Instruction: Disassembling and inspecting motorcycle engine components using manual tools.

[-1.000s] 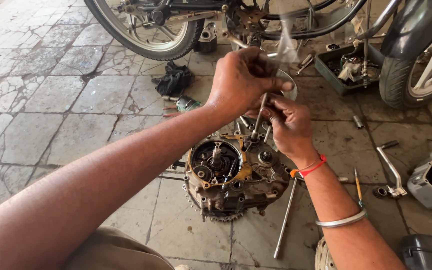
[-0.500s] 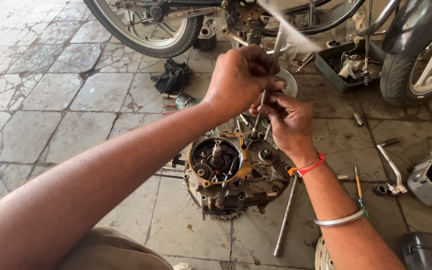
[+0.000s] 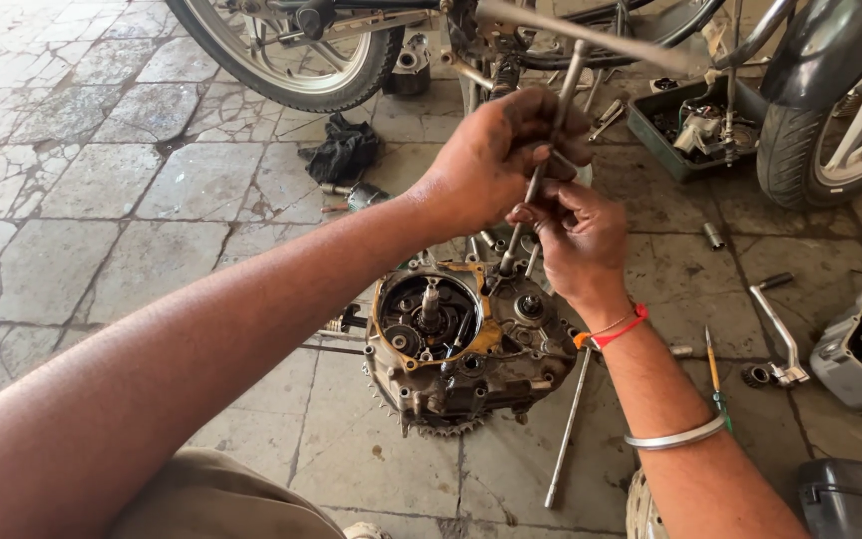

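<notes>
Two hands (image 3: 541, 190) gripping T-handle wrench (image 3: 541, 170), probably over engine (image 3: 461, 344)

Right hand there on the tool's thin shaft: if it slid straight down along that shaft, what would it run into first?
Most likely the open engine case. The right hand grips the T-handle wrench, whose tip sits at the case's upper edge. Depth is hard to judge.

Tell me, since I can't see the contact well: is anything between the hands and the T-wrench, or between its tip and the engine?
Nothing visible. The left hand grips the T-wrench near its top, the right hand holds its shaft lower down, and the tip sits on the engine at its upper edge.
</notes>
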